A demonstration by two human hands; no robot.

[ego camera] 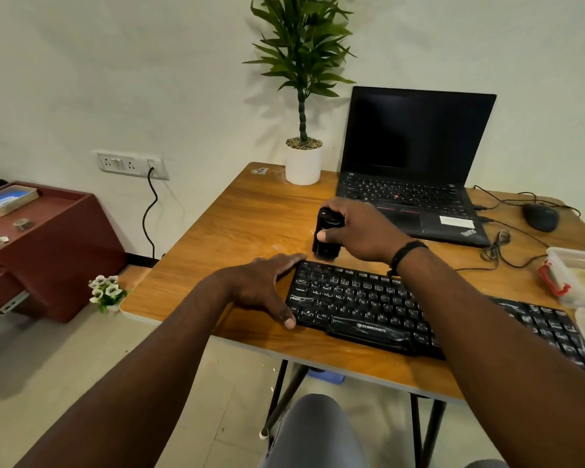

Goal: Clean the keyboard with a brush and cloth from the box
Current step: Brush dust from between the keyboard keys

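Note:
A black keyboard lies across the near part of the wooden table. My left hand lies flat against the keyboard's left end, fingers along its top left corner and thumb by its bottom left corner. My right hand grips a black brush-like tool, held upright just beyond the keyboard's top left corner. At the right edge stands a clear plastic box with red clips, and its contents are hard to make out.
An open black laptop sits behind the keyboard, a wired mouse with tangled cables to its right. A potted plant stands at the back of the table. A dark red cabinet is on the left, small flowers on the floor.

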